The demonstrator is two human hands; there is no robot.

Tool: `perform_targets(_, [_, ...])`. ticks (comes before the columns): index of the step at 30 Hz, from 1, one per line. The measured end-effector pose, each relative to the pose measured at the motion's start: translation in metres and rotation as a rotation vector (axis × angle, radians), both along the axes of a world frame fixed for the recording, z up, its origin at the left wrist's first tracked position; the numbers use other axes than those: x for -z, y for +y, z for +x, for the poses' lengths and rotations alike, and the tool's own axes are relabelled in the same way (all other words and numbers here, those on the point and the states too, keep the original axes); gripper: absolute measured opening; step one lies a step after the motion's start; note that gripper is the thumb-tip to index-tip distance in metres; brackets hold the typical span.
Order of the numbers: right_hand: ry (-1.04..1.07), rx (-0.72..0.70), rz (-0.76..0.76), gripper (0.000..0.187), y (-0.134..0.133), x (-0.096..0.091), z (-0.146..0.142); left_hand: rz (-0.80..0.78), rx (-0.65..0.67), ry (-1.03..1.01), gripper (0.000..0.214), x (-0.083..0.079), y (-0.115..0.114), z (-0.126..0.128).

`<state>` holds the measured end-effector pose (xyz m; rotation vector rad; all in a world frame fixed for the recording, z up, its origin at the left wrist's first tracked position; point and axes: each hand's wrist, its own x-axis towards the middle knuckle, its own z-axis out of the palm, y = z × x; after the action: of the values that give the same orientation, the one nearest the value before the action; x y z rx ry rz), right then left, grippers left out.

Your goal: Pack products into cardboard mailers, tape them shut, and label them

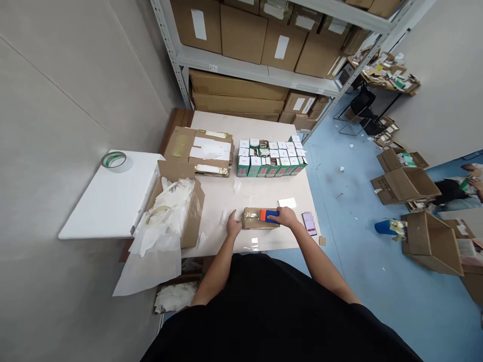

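Note:
A small brown cardboard box (pixel 251 221) with shiny tape along its top lies near the front edge of the table. At its left end is my left hand (pixel 233 227), thumb apart from the fingers, with the fingertips at or very near the cardboard. My right hand (pixel 286 217) is closed round the blue handle of a hand tool with an orange head (pixel 263 215), which rests over the top of the box. The tool's exact kind is not clear. A white card (pixel 287 202) lies just behind my right hand, and a phone (pixel 309 223) is to its right.
Green-and-white small boxes (pixel 271 160) stand in rows behind. Flattened cardboard (pixel 181 146) lies back left. An open carton (pixel 194 216) with white packing sheets stands at left, beside a white board (pixel 94 201) bearing a tape roll (pixel 113 160). Shelving (pixel 260 70) rises behind; another person (pixel 466 186) is far right.

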<state>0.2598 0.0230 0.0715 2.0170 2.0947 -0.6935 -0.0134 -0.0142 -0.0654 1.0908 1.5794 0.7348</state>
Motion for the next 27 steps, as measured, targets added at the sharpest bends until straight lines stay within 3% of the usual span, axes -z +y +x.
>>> perform_targets(2, [0.007, -0.009, -0.007, 0.060, 0.000, -0.004, 0.000, 0.076, 0.124, 0.037, 0.097, -0.007, 0.005, -0.001])
perform_targets(6, [-0.008, -0.025, -0.029, 0.061, 0.000, -0.008, 0.000, 0.115, 0.524, 0.144, 0.128, -0.015, 0.025, 0.006])
perform_targets(9, [-0.056, -0.061, -0.064, 0.061, 0.003, -0.010, 0.002, 0.103, 0.626, 0.277, 0.127, -0.011, 0.036, 0.012])
perform_targets(14, [-0.091, -0.073, -0.122, 0.060, 0.008, -0.005, 0.008, 0.129, 0.663, 0.371, 0.116, -0.001, 0.038, 0.011])
perform_targets(20, [-0.043, -0.035, -0.148, 0.061, 0.012, 0.006, 0.020, 0.064, 0.638, 0.422, 0.114, -0.002, 0.036, 0.009])
perform_targets(27, [-0.042, 0.008, -0.141, 0.058, 0.013, 0.008, 0.060, 0.050, 0.555, 0.347, 0.116, -0.001, 0.038, 0.012])
